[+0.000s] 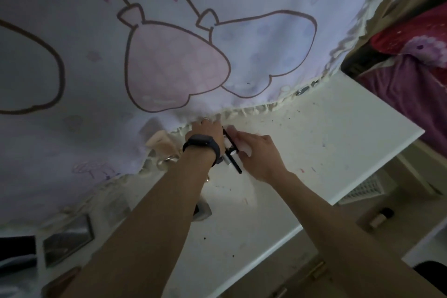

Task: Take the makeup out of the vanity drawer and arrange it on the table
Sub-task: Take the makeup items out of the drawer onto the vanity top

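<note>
While both hands meet near frame centre at the table's (314, 143) back edge, the makeup in play sits between them: a black pencil (232, 152) and a silvery-white tube (228, 153), side by side, pointing roughly 11 to 5 o'clock. Left hand (208, 129), watch (200, 144) on the wrist, is pressed against them from 9 o'clock, its fingertips under the frilled hem of the printed cloth (169, 55). Right hand (256, 155) closes in from 3 o'clock, fingers bent toward the sticks. Grip or just nudging? Cannot tell for either hand.

Looks like the arranging step. To do it well: square the sticks parallel, keep them off the hem, lay them flat so they don't roll, and leave bare tabletop toward 3 o'clock for more items.

Hard to read: dim and blurry. A pale bottle (157, 140) at 9 o'clock is half behind the left wrist. Flat cases (67, 237) at 8 o'clock are smeared. The drawer can't be identified with certainty.
</note>
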A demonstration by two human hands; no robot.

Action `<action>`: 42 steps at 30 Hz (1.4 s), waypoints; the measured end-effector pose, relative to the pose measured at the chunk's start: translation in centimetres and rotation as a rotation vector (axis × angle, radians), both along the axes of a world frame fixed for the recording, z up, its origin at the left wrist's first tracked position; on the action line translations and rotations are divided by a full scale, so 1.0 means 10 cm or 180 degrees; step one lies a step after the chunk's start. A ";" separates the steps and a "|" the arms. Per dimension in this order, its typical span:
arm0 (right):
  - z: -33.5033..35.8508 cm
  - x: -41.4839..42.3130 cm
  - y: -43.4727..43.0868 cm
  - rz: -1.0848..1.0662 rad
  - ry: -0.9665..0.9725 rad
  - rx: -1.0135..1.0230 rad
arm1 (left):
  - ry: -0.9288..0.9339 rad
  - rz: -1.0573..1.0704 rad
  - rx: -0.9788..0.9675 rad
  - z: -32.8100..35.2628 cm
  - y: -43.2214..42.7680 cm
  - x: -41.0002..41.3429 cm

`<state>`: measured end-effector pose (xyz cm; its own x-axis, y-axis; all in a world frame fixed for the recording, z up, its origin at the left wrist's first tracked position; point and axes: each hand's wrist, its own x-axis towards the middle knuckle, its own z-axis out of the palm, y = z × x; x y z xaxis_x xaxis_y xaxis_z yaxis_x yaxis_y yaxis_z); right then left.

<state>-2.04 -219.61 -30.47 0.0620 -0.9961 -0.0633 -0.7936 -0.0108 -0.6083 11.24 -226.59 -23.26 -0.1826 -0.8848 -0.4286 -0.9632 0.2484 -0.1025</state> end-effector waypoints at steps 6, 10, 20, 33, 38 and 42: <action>0.09 -0.12 0.19 -0.0498 -0.0718 0.0267 | -0.0055 0.0046 -0.0048 0.00 0.14 0.02; 0.24 -0.33 0.66 -0.1146 -0.1308 0.0339 | 0.0137 -0.0022 -0.0122 0.09 0.33 -0.10; 0.04 -1.10 2.59 -0.1450 0.0032 0.0805 | 0.2140 -0.0533 -0.0032 -0.27 2.11 -0.75; -0.68 -1.43 2.40 0.0361 0.1808 0.2124 | 0.0543 0.0202 0.1903 -1.59 3.30 -0.16; -0.83 -1.39 2.22 0.0605 0.2296 0.2529 | 0.0524 0.0067 0.1853 -1.72 3.36 -0.16; -0.88 -1.40 2.19 0.0650 0.2498 0.2644 | 0.0612 0.0036 0.1919 -1.76 3.34 -0.14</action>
